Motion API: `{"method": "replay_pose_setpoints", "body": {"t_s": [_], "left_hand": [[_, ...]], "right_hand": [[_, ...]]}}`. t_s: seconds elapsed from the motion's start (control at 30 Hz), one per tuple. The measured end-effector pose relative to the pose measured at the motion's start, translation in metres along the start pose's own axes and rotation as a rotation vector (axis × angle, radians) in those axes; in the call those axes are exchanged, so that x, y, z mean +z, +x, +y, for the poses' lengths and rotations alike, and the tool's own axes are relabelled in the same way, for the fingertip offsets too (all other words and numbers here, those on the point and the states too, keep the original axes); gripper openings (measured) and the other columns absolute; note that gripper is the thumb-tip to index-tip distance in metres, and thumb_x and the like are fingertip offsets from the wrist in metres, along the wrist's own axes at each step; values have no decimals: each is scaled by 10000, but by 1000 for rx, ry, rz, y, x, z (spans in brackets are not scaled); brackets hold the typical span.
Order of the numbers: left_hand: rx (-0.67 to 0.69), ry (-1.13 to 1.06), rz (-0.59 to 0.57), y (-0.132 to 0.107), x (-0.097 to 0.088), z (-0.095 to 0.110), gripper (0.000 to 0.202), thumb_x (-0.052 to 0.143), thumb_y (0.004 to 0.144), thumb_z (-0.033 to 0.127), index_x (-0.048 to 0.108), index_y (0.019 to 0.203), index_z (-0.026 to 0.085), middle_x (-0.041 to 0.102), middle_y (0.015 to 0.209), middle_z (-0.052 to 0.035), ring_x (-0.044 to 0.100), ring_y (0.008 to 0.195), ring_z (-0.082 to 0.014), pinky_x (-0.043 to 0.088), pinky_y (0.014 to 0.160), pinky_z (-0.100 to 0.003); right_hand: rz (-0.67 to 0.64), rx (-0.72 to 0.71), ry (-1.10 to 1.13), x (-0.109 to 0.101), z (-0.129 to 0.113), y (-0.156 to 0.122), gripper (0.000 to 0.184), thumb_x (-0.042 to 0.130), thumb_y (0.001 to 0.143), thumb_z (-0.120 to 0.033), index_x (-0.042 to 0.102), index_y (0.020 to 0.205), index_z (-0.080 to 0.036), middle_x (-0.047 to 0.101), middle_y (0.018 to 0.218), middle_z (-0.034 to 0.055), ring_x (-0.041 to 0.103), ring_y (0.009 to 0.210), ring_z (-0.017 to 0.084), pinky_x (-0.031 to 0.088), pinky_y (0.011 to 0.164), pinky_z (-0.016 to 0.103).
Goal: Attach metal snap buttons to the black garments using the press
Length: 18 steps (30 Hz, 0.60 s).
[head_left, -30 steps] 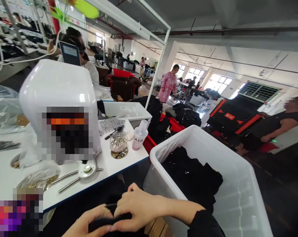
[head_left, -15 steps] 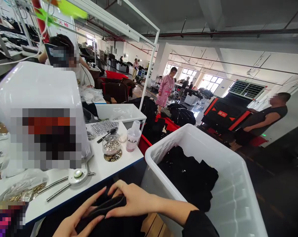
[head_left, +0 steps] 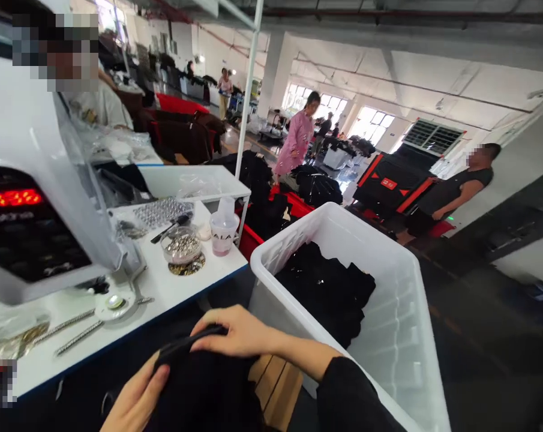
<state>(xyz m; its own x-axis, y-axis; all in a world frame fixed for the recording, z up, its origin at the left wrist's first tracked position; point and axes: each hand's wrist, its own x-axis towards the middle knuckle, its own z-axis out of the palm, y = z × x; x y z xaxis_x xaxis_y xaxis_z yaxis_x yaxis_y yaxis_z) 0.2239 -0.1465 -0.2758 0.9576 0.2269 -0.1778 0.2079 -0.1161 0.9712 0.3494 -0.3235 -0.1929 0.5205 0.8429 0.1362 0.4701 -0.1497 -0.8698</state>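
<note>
Both my hands grip the upper edge of a black garment (head_left: 199,390), which hangs down in front of me at the bottom of the view. My left hand (head_left: 140,384) pinches the edge at its left end, thumb on the near side. On the right end, my right hand (head_left: 237,333) has thumb and fingers closed over the folded cloth. To the right stands a white plastic bin (head_left: 406,288) with black garments (head_left: 329,288) inside. Left of my hands is a white machine (head_left: 28,132) with a lit red display, on a white table (head_left: 163,303).
On the table stand a clear dish of small metal pieces (head_left: 181,245), a plastic cup (head_left: 224,231) and a marker-like black item (head_left: 170,228). Slatted wood (head_left: 278,390) lies below my right forearm. Co-workers are beyond the machine, in pink (head_left: 296,138), and beside a black-and-red unit (head_left: 388,183).
My hands have moved apart along the cloth edge, the left one closing on it at the left. The camera view has shifted right and down.
</note>
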Motion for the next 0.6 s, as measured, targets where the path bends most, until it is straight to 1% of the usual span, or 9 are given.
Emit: {"method": "replay_pose_setpoints", "body": {"t_s": [0.03,0.1,0.13,0.17,0.23,0.33,0.4,0.5,0.6], "left_hand": [[30,20,31,-3,4,16,543,481,806,631,601,1155,233,653,1139,-35,604,1054,-253,472,972,-312],[78,79,12,-2,7,43,500,474,842,569,572,1179,213,651,1115,-43,612,978,-230,502,877,-272],[112,104,-17,0,7,52,490,482,844,556,570,1171,202,657,1083,-44,615,929,-218,505,831,-256],[136,116,-48,3,5,58,479,486,852,534,556,1186,198,648,1092,-42,605,941,-210,489,837,-246],[153,140,-73,6,0,61,450,485,867,505,553,1181,191,647,1049,-32,590,935,-193,466,821,-228],[122,159,-76,5,-5,59,427,459,887,495,576,1144,175,642,904,-14,571,829,-165,446,732,-215],[109,143,-73,5,-5,59,428,463,882,501,596,1111,165,633,842,-7,557,773,-154,437,689,-212],[114,123,-65,6,-6,61,419,487,866,501,620,1071,160,636,830,-11,559,773,-155,440,695,-216],[114,89,-89,8,-8,61,422,511,850,498,628,1059,150,652,868,-26,579,818,-167,456,726,-224]], "right_hand": [[32,21,44,-2,1,2,242,646,810,-343,656,964,-157,665,897,8,605,832,105,439,782,182],[66,64,99,-4,4,7,233,641,812,-335,653,961,-156,657,907,7,601,860,113,438,808,204],[62,82,111,-5,5,9,228,637,814,-330,651,961,-156,655,911,6,600,864,115,437,813,212],[49,100,116,-6,5,11,226,633,816,-328,650,961,-155,653,914,6,600,866,116,436,815,219],[17,124,119,-6,6,13,232,627,820,-331,647,967,-153,652,923,7,599,873,120,435,813,228],[-2,156,106,-6,7,13,254,616,826,-348,641,993,-159,649,942,6,596,883,123,433,799,235],[-3,170,97,-5,8,12,256,607,832,-348,640,1006,-162,646,953,7,593,891,124,433,803,240],[-19,177,101,-5,11,13,257,597,839,-348,639,1014,-165,642,963,11,590,900,127,434,808,245],[-45,170,99,-6,12,15,257,590,845,-344,637,1029,-171,641,975,14,590,910,129,436,803,246]]}}
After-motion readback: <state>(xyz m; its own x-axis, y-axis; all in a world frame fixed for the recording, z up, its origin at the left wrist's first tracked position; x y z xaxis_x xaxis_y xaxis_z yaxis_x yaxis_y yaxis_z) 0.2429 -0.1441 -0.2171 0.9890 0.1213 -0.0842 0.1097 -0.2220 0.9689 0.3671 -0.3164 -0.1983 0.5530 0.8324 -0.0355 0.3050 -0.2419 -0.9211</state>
